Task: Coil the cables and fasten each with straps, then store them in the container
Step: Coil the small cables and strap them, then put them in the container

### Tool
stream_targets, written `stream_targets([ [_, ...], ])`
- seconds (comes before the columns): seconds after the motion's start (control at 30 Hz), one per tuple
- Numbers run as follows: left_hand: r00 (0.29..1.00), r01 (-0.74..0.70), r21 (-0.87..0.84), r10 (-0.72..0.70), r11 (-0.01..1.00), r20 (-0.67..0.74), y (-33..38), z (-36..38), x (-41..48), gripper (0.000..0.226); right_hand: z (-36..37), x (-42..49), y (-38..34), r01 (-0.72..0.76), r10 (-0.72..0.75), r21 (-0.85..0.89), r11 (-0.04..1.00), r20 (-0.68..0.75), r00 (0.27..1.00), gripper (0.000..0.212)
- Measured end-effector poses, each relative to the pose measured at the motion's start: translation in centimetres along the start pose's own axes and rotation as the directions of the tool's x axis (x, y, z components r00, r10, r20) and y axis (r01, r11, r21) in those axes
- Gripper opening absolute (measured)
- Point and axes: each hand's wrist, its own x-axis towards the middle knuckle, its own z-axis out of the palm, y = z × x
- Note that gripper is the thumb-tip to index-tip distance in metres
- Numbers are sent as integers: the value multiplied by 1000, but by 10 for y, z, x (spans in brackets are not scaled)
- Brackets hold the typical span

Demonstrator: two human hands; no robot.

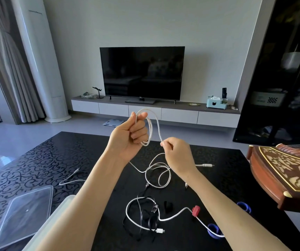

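Your worktop (37, 160) has bare room at 10 o'clock, while a zither (281, 171) crowds the 3 o'clock edge and the container (51, 218) and its lid (24, 214) sit at the 8 o'clock corner. Your left hand (127, 138) is raised over the far edge, palm towards you, fingers (138, 131) curled round a coil of the white cable (150, 129). Your right hand (178, 156), at 4 o'clock from it and lower, pinches the same cable, whose loose loops lie on the worktop at 6 o'clock.
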Motion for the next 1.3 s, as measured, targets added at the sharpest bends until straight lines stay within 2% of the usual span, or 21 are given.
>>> stream_targets([
  [0.1,998,-18,70,23,997,-63,2,8,-2,38,-3,-9,-6,139,-115,-266,954,104,988,26],
  [0.2,981,-65,237,105,969,-161,4,16,-5,39,-5,-19,-11,356,-319,-441,824,158,934,15],
  [0.3,963,-103,330,178,938,-204,1,23,-8,39,-9,-23,-20,432,-413,-468,771,149,898,28],
  [0.4,961,-151,364,223,919,-164,-1,25,-11,39,-15,-23,-25,511,-486,-432,743,175,856,12],
  [0.5,949,-194,481,288,855,-130,-5,25,-12,38,-23,-24,-27,549,-514,-407,730,203,833,17],
  [0.57,929,-176,637,341,751,-146,-11,24,-11,39,-29,-22,-27,573,-550,-368,732,176,816,15],
  [0.63,906,-150,815,407,560,-113,-17,22,-11,40,-36,-20,-31,582,-569,-298,757,139,811,11],
  [0.7,891,-142,940,454,309,-15,-22,23,-14,41,-44,-20,-38,549,-535,-183,815,126,836,9],
  [0.73,893,-144,963,449,227,27,-24,24,-16,41,-48,-20,-41,508,-494,-105,855,130,859,9],
  [0.77,904,-141,970,426,199,44,-26,25,-17,42,-52,-20,-43,462,-453,-30,887,141,880,10],
  [0.83,938,-116,961,347,250,23,-27,24,-18,43,-61,-17,-44,409,-414,63,910,157,897,12],
  [0.87,957,-98,943,292,319,1,-27,23,-18,43,-66,-14,-44,414,-420,67,908,148,896,12],
  [1.0,1000,16,673,-16,740,-7,-26,20,-24,37,-79,0,-37,429,-431,36,902,83,899,15],
  [1.07,991,95,507,-130,856,34,-25,20,-27,37,-83,4,-33,439,-439,25,898,58,897,15],
  [1.2,965,208,246,-240,947,107,-21,18,-28,42,-83,7,-25,500,-499,-3,866,45,865,19],
  [1.3,965,229,116,-241,966,104,-23,21,-28,42,-76,0,-20,429,-428,-35,903,30,903,42],
])
